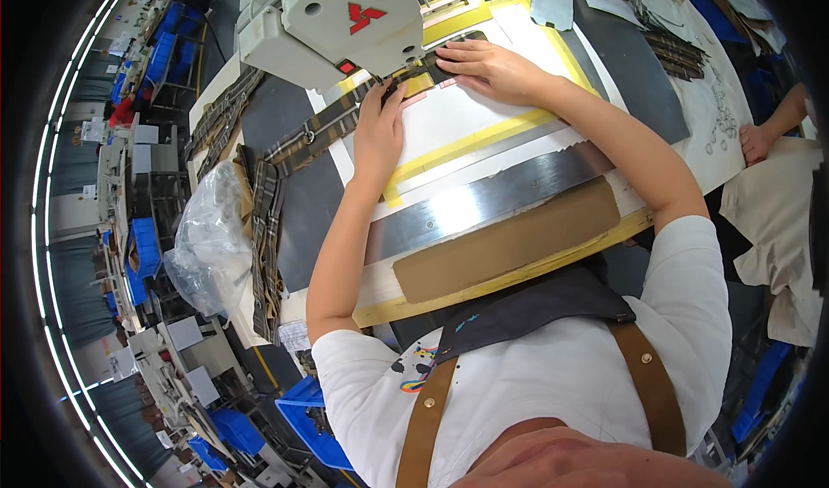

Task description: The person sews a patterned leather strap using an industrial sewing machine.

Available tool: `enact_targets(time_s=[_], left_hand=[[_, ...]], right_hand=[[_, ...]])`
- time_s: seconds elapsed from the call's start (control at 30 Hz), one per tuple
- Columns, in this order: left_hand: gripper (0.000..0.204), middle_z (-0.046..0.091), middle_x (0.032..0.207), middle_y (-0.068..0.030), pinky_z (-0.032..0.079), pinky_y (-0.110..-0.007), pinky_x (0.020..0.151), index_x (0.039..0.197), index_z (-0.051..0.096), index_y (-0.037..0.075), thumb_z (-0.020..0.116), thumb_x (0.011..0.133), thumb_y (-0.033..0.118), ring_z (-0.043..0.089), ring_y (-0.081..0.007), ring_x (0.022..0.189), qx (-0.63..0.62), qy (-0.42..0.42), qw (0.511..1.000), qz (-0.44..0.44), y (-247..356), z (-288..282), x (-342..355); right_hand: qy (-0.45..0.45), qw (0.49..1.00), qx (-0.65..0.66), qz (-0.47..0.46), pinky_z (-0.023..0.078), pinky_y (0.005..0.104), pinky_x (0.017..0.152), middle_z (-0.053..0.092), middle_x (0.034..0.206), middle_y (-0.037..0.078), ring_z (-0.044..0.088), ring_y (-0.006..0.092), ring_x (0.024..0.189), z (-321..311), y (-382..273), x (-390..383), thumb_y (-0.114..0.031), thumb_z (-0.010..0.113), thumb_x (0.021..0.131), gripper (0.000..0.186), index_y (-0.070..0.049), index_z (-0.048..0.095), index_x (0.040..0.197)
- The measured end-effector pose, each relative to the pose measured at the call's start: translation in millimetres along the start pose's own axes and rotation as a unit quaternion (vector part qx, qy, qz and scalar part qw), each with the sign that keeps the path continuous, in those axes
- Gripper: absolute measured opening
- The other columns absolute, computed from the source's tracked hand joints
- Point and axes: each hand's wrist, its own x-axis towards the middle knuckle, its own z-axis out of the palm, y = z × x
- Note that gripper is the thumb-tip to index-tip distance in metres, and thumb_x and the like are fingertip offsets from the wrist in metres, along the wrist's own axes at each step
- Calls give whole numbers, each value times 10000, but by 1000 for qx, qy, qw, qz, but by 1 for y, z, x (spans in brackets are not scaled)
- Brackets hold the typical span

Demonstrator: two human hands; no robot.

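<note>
Taking clock positions from the middle of my view, my left hand point(381, 134) sits at 11 o'clock, fingers bent down over the plaid fabric strap point(335, 125) beside the pale sewing machine head point(337, 26). Whether finger and thumb pinch the strap, I cannot tell. My right hand point(496, 69), at 1 o'clock, lies palm down with its fingers stretched out, their tips by the dark piece under the machine. It is spread rather than closed round anything.

The strap runs from beneath the machine head toward 10 o'clock, with a metal fitting point(309, 136) on it. Under my hands lies a white sheet point(440, 132) edged with yellow tape point(471, 153). Nearer me, a shiny metal plate point(518, 184) lies beside a brown strip point(509, 242) along the table edge.

At 9 o'clock, a clear plastic bag point(205, 242) rests against more plaid straps point(266, 259). A bundle of plaid strips point(675, 56) lies at 2 o'clock; nearer 3 is a co-worker's hand point(756, 143).
</note>
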Motion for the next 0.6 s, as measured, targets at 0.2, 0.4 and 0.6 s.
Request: enact_targets(time_s=[0.2, 0.4, 0.6], left_hand=[[409, 606, 1425, -189, 481, -474, 1117, 1365, 663, 75, 623, 963, 10, 559, -398, 1339, -3, 18, 1000, 2, 1, 1, -5], [405, 617, 1433, -165, 480, -459, 1122, 1366, 664, 81, 624, 967, 18, 569, -379, 1340, 14, 29, 999, 9, 3, 5, 3], [426, 601, 1465, -164, 473, -471, 1132, 1377, 659, 92, 597, 967, -6, 559, -386, 1351, 44, 23, 999, 4, -8, 1, -6]], right_hand=[[-17, 999, 34, 20, 421, 425, 1198, 608, 1509, 121, 503, 308, 1449, 0, -3, -1, -239, 620, 1046, 404, -74, 670, 1412], [10, 1000, 11, -5, 446, 439, 1176, 629, 1481, 130, 565, 327, 1386, -2, 7, -3, -235, 628, 1038, 403, -66, 672, 1401], [-34, 997, 39, 62, 509, 418, 1099, 678, 1396, 157, 625, 308, 1309, -7, 2, 0, -266, 654, 1022, 386, -40, 696, 1332]])
